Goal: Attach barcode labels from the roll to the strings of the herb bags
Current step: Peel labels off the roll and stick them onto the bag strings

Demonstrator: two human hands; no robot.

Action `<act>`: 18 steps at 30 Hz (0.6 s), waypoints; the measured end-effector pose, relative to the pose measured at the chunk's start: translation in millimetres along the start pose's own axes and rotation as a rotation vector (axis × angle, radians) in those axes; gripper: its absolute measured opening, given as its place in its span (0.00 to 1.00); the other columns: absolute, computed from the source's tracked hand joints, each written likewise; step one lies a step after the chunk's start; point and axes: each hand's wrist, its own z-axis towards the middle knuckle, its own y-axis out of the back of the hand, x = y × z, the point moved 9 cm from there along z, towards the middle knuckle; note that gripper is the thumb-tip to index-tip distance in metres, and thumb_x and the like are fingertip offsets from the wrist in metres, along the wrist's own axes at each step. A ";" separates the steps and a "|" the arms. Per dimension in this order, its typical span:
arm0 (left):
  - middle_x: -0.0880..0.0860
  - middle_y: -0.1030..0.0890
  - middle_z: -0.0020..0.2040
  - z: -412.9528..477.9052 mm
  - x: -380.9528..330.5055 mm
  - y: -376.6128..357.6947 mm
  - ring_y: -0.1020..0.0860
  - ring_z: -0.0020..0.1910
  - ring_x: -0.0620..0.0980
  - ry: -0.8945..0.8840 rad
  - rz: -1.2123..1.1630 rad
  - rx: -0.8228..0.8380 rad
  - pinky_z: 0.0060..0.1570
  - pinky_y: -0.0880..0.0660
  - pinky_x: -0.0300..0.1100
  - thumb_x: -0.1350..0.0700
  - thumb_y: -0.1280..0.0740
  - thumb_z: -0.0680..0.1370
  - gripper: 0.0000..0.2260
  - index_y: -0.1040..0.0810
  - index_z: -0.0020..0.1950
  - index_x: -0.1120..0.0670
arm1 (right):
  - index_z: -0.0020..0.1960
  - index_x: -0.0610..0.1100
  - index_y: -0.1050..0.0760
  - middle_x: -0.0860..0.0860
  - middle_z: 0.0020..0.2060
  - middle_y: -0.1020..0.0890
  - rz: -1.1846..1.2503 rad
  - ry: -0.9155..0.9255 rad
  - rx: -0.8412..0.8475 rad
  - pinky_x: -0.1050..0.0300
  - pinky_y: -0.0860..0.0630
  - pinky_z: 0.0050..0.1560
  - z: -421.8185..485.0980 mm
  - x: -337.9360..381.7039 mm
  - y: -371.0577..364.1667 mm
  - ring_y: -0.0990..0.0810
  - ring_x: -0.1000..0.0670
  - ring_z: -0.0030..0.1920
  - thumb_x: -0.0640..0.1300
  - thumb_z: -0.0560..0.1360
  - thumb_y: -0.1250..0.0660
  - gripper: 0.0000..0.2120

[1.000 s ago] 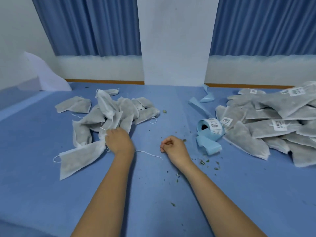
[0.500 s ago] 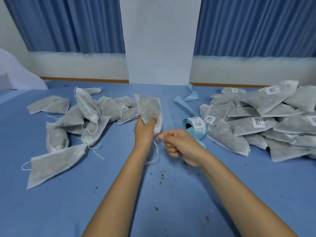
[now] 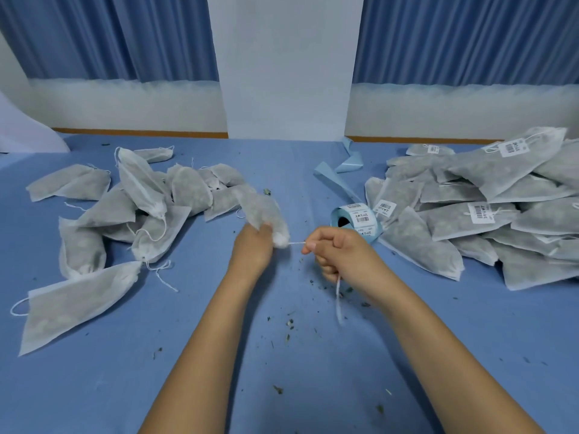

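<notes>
My left hand point(image 3: 252, 248) grips a grey herb bag point(image 3: 261, 211) by its gathered neck, held up above the blue table. My right hand point(image 3: 340, 250) pinches the bag's white string point(image 3: 297, 243) and holds it taut between the two hands; the string's loose end hangs below the fist. The roll of barcode labels point(image 3: 357, 219) on blue backing lies just behind my right hand. A pile of unlabelled bags point(image 3: 138, 208) sits at the left, and a pile of labelled bags point(image 3: 476, 208) at the right.
The blue table point(image 3: 219, 339) carries scattered herb crumbs around my forearms. A strip of spent blue backing point(image 3: 338, 177) trails from the roll toward the far wall. Blue curtains and a white wall panel stand behind.
My left hand took a bag from the left pile and lifted it to the centre. My right hand caught its string and pulled it out sideways, tight.
</notes>
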 end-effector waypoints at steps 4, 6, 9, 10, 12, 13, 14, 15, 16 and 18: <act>0.57 0.28 0.64 -27.1 -39.2 25.9 0.30 0.64 0.55 -0.420 0.293 -0.342 0.62 0.33 0.48 0.49 0.33 0.78 0.24 0.33 0.69 0.60 | 0.39 0.43 0.24 0.56 0.21 0.36 -0.122 0.070 -0.128 0.62 0.42 0.25 1.0 6.1 16.9 0.41 0.55 0.23 0.36 0.79 0.39 0.11; 0.49 0.20 0.54 -42.4 -66.3 11.2 0.24 0.56 0.45 -0.726 -0.013 -0.084 0.59 0.29 0.40 0.54 0.34 0.79 0.12 0.24 0.61 0.55 | 0.38 0.45 0.25 0.56 0.21 0.35 -0.163 0.118 -0.163 0.60 0.41 0.27 -0.3 11.1 21.3 0.40 0.54 0.24 0.36 0.78 0.39 0.12; 0.46 0.20 0.31 -58.9 -69.8 -23.0 0.22 0.33 0.43 -0.734 -0.069 0.236 0.42 0.24 0.40 0.54 0.33 0.79 0.05 0.20 0.45 0.49 | 0.38 0.45 0.24 0.56 0.21 0.31 -0.224 0.211 -0.221 0.63 0.38 0.29 -3.8 22.7 30.9 0.37 0.57 0.25 0.37 0.78 0.37 0.11; 0.47 0.23 0.28 -59.9 -68.8 -26.1 0.25 0.29 0.45 -0.715 -0.084 0.236 0.37 0.24 0.42 0.55 0.32 0.79 0.05 0.20 0.43 0.49 | 0.38 0.45 0.24 0.57 0.21 0.30 -0.243 0.246 -0.242 0.65 0.36 0.30 -5.6 27.0 35.8 0.35 0.58 0.25 0.37 0.77 0.36 0.10; 0.45 0.29 0.24 -58.2 -66.2 -23.5 0.31 0.25 0.46 -0.666 -0.168 0.201 0.29 0.31 0.39 0.58 0.31 0.78 0.07 0.20 0.40 0.52 | 0.38 0.44 0.22 0.57 0.22 0.28 -0.360 0.322 -0.284 0.70 0.36 0.33 -9.7 36.6 45.8 0.31 0.58 0.27 0.37 0.76 0.34 0.09; 0.44 0.31 0.24 -55.1 -63.5 -20.6 0.33 0.25 0.45 -0.625 -0.215 0.189 0.28 0.34 0.35 0.58 0.31 0.78 0.07 0.20 0.40 0.53 | 0.37 0.43 0.22 0.56 0.23 0.27 -0.452 0.359 -0.308 0.71 0.35 0.34 -12.1 41.4 49.7 0.29 0.58 0.28 0.36 0.75 0.33 0.08; 0.43 0.32 0.25 -51.0 -60.3 -17.7 0.35 0.25 0.43 -0.579 -0.249 0.186 0.28 0.36 0.33 0.59 0.31 0.78 0.08 0.20 0.39 0.53 | 0.37 0.42 0.21 0.56 0.23 0.26 -0.532 0.396 -0.340 0.72 0.34 0.35 -14.9 46.1 53.4 0.28 0.59 0.28 0.35 0.75 0.32 0.08; 0.43 0.31 0.25 -48.2 -57.8 -16.3 0.36 0.25 0.43 -0.546 -0.271 0.198 0.28 0.37 0.31 0.58 0.31 0.78 0.09 0.19 0.38 0.52 | 0.37 0.41 0.21 0.55 0.24 0.25 -0.570 0.423 -0.387 0.72 0.34 0.36 -17.4 49.0 59.0 0.27 0.59 0.29 0.35 0.74 0.32 0.08; 0.44 0.29 0.26 -48.1 -57.4 -16.8 0.36 0.26 0.43 -0.530 -0.294 0.229 0.28 0.37 0.31 0.58 0.31 0.78 0.10 0.18 0.37 0.51 | 0.37 0.40 0.21 0.54 0.25 0.24 -0.556 0.431 -0.443 0.72 0.34 0.36 -19.9 49.8 66.2 0.27 0.59 0.29 0.35 0.74 0.32 0.08; 0.47 0.21 0.30 -54.3 -61.9 -19.4 0.35 0.24 0.44 -0.536 -0.391 0.323 0.27 0.36 0.32 0.60 0.32 0.78 0.11 0.17 0.37 0.50 | 0.38 0.39 0.20 0.51 0.26 0.23 -0.463 0.407 -0.547 0.72 0.34 0.35 -23.7 48.1 79.8 0.27 0.59 0.29 0.35 0.75 0.33 0.07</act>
